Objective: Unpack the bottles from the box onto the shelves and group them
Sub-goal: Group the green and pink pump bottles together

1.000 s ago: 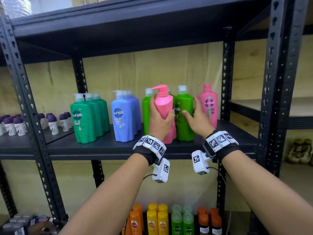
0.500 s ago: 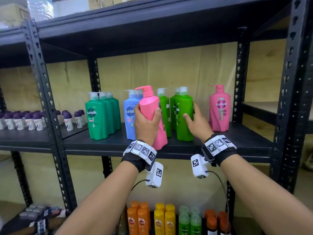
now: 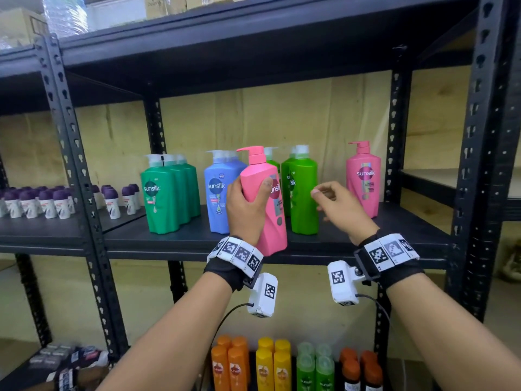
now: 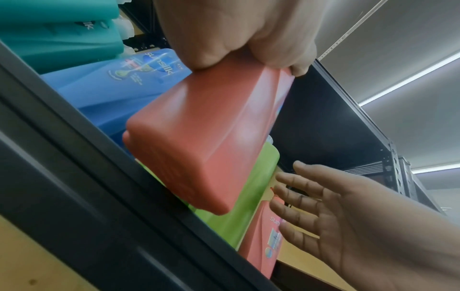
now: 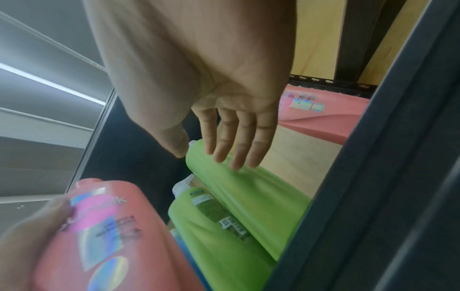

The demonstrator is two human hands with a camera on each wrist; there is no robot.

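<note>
Both forearms reach up toward the middle shelf (image 3: 180, 241) of a black metal rack. The left hand (image 3: 248, 210) wraps the middle of a pink pump bottle (image 3: 265, 198), thumb across its front label and fingers round the back, and holds it in front of the shelf's front edge. The bottle's long axis runs nearly vertical, leaning a little so that the pump head sits up and to the left and the base down and to the right, level with the shelf's front edge; the spout points left. In the left wrist view its flat base (image 4: 184, 165) faces the camera and appears lifted clear of the shelf lip. The right hand (image 3: 341, 207) holds nothing: its fingers are loosely spread and relaxed, just in front of the light green bottles (image 3: 303, 193), and whether the fingertips (image 5: 234, 157) touch the nearest one cannot be told. Those green bottles stand upright near the shelf's middle, partly hidden behind the held bottle. A second pink bottle (image 3: 363, 176) stands upright near the shelf's right end, apart from the rest. Blue bottles (image 3: 220, 190) and dark green bottles (image 3: 166, 193) stand in rows toward the left. The rear bottles in each row are mostly hidden. The right wrist view is blurred.
</note>
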